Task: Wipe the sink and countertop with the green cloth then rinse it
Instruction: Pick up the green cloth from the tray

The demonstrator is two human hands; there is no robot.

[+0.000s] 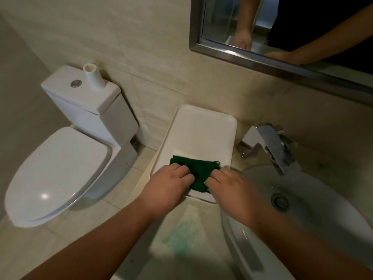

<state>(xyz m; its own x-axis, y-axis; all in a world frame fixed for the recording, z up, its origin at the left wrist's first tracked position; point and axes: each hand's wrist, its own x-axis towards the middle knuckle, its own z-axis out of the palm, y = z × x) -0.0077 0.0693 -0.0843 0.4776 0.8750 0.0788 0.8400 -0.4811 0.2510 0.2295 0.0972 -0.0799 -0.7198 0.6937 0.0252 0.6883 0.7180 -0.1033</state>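
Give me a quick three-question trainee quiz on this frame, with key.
1. True or false: the left hand and the right hand both touch the green cloth.
2. The cloth lies on the: A) toilet lid B) white tray C) sink basin
3. In the picture, is the faucet left or right of the tray?

Key: 1 true; 2 B; 3 right.
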